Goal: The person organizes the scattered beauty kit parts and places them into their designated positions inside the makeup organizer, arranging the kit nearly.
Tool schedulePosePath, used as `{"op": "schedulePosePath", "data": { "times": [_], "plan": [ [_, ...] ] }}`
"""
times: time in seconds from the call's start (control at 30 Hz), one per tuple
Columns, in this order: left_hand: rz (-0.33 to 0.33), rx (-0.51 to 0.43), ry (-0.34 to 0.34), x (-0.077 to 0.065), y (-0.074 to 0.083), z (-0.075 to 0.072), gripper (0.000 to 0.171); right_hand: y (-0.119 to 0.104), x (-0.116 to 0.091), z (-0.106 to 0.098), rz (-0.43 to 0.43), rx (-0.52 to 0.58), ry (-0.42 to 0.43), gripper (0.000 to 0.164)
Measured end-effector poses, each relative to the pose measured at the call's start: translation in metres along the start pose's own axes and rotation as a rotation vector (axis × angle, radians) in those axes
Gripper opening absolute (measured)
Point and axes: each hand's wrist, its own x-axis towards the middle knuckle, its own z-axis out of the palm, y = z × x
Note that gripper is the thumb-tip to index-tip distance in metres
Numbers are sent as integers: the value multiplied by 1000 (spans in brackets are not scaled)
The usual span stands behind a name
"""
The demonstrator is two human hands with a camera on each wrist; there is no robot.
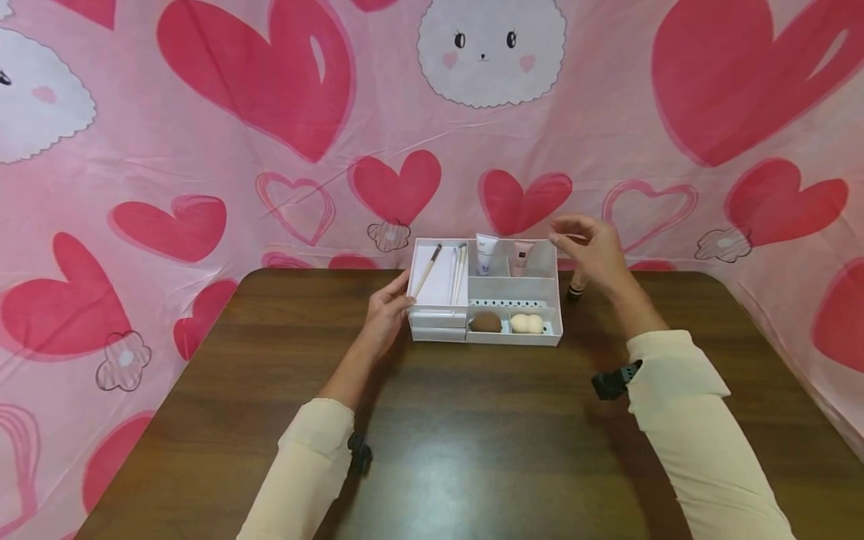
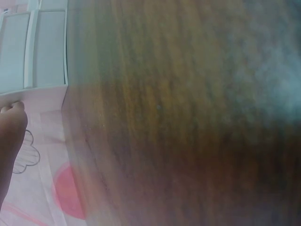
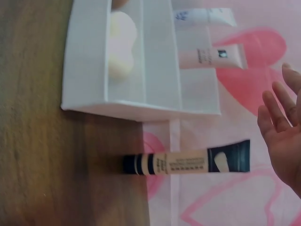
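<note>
A white desktop organizer (image 1: 513, 288) stands near the table's far edge. My left hand (image 1: 388, 307) touches its left side, fingers along the wall and thumb at the front corner. My right hand (image 1: 592, 251) is raised beyond its right back corner, holding nothing, fingers loosely bent. Below this hand, a beige tube with black ends (image 3: 188, 161) stands on its cap beside the organizer. Inside the back compartments are a white tube (image 1: 486, 255) and a pink tube (image 1: 520, 257). A brown makeup sponge (image 1: 486, 322) and a cream one (image 1: 526, 324) lie in front.
Several makeup brushes (image 1: 428, 270) lie on the organizer's left top, over two drawers (image 1: 439, 327). The dark wooden table (image 1: 432, 435) reaches back to a pink cloth (image 1: 290, 150) printed with hearts, hanging close behind the organizer.
</note>
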Motion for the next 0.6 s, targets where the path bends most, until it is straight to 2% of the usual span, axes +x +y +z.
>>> {"op": "schedulePosePath", "data": {
  "times": [0.13,0.33,0.47,0.6],
  "plan": [
    [-5,-3,7,0,0,0,66,4,3,-10,-49,20,68,33],
    [-7,-15,6,0,0,0,66,17,6,-28,-32,71,167,16],
    [-2,-5,-2,0,1,0,67,25,3,-37,-15,111,176,32],
    [2,-1,0,-1,1,1,67,37,-4,-41,37,180,146,37]
  ]
}}
